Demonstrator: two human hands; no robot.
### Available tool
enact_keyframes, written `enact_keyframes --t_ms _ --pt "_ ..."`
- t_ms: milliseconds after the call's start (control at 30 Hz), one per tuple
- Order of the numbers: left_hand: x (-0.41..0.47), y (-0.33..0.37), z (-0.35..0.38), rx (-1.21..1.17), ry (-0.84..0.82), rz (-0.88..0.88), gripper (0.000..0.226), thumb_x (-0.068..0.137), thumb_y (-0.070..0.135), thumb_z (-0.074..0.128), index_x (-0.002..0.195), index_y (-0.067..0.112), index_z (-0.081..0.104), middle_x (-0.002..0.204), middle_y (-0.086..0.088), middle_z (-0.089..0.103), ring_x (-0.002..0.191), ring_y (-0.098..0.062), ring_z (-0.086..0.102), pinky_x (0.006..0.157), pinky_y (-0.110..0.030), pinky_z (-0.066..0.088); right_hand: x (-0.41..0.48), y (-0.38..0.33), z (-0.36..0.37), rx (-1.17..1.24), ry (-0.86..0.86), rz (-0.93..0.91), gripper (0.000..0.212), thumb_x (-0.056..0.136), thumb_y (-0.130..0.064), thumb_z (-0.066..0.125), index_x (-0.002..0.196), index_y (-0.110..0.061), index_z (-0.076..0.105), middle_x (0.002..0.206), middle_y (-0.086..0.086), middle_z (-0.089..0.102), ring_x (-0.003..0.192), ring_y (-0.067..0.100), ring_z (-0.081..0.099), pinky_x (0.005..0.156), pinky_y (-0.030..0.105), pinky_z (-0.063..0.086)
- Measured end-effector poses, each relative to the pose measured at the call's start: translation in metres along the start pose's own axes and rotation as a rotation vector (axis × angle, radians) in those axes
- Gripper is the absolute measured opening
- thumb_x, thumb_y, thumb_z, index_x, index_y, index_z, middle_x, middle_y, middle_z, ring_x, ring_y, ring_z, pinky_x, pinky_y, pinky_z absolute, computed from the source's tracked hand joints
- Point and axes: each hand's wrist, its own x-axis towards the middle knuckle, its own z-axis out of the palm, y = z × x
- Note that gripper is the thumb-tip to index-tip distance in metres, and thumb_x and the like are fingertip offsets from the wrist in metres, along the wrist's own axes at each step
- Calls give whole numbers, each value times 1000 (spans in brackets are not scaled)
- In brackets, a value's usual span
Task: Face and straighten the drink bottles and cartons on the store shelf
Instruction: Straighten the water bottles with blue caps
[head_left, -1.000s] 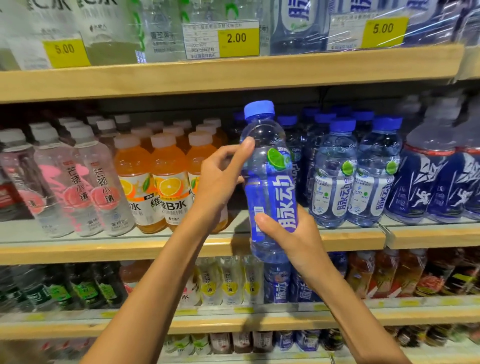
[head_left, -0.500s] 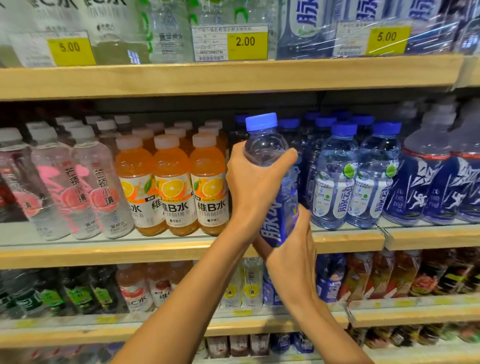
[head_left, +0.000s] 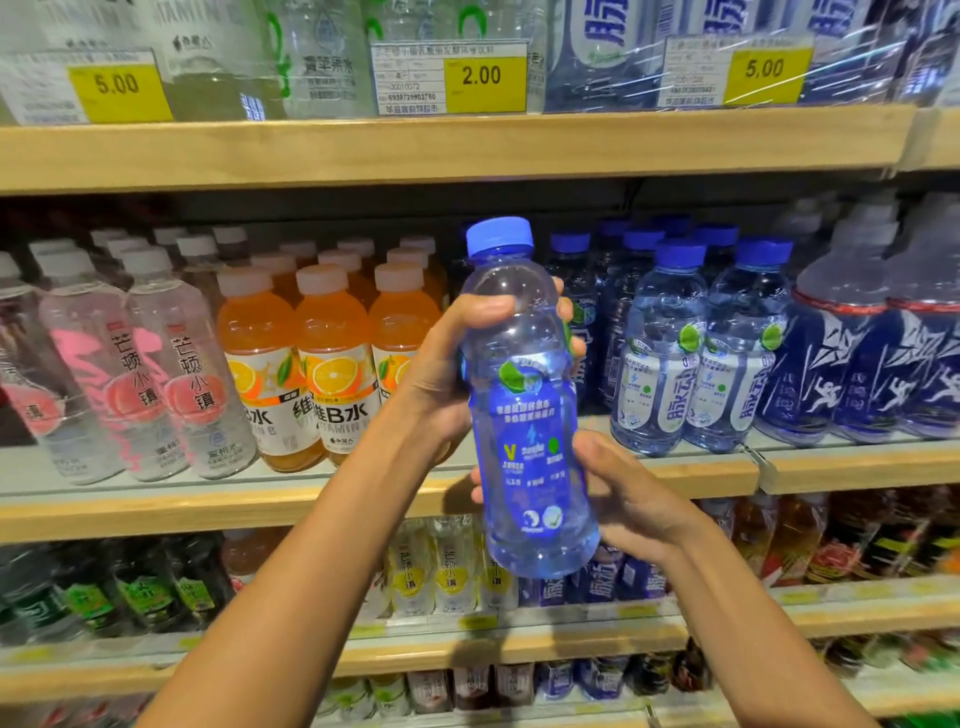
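Note:
I hold a blue drink bottle (head_left: 530, 415) with a blue cap upright in front of the middle shelf (head_left: 156, 514), clear of it. My left hand (head_left: 457, 374) grips its upper body, fingers wrapped round the far side. My right hand (head_left: 623, 499) holds the lower part from the right. The label's small-print side faces me. Matching blue bottles (head_left: 701, 353) stand in rows on the shelf just right of it, with a gap in the row behind the held bottle.
Orange vitamin drink bottles (head_left: 332, 364) stand left of the gap, then pink peach water bottles (head_left: 150, 374). Large dark blue bottles (head_left: 857, 364) fill the right end. The upper shelf (head_left: 467, 145) carries yellow price tags. Lower shelves hold more drinks.
The bottle has come out from the shelf toward me and has been turned, so its back label now faces me. My left hand shifted up to the bottle's shoulder.

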Motion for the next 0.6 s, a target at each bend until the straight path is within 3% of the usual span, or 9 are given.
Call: enact_keyframes --t_ms 100,167,233,367,433,500,533,600 --pt "2 -3 -2 -54 -151 -34 63 58 23 85 110 2 57 96 -9 63 82 -26 65 75 -36 56 1 -4 8 -118 -51 -45 78 51 -39 90 117 -10 58 111 14 70 100 28 68 83 38 57" --pt "1 -5 -5 -40 -169 -43 63 58 23 85 111 1 59 98 -11 65 84 -28 66 74 -36 56 2 -2 13 -194 -3 -108 49 63 -30 79 108 -15 65 105 14 71 94 26 69 79 35 57" --pt "1 -7 -9 30 -133 -32 63 59 28 86 112 3 63 102 -12 68 88 -28 68 77 -37 57 2 1 16 -215 53 -158 38 66 -29 76 101 -20 69 100 10 73 91 24 70 77 33 56" --pt "-2 -10 -13 227 5 -10 59 62 49 81 111 17 72 119 -10 68 109 -26 65 86 -38 54 1 4 18 -328 192 -238 41 68 -28 79 103 -13 65 93 6 74 85 21 71 71 28 55" --pt "-2 -15 -16 298 75 22 51 68 54 76 109 23 73 118 -8 68 108 -23 65 87 -35 53 4 4 15 -414 309 -292 35 71 -23 81 101 -16 65 91 3 75 83 18 72 70 26 55" --pt "-2 -25 -19 332 202 55 39 82 50 66 109 21 73 117 -12 63 103 -28 59 91 -35 47 7 6 9 -491 456 -345 41 72 -20 83 106 -18 61 94 -2 74 85 13 71 74 28 55" --pt "-2 -32 -22 343 308 62 37 87 46 62 107 16 72 115 -16 59 99 -29 54 87 -33 43 9 7 5 -527 531 -364 47 70 -23 83 110 -18 59 96 -3 73 87 11 70 78 31 55" --pt "-4 -47 -32 511 508 135 27 95 31 56 102 8 68 105 -16 66 90 -23 61 78 -26 47 14 7 -5 -592 656 -381 59 66 -33 83 115 -18 55 102 -5 70 92 10 68 83 34 55"
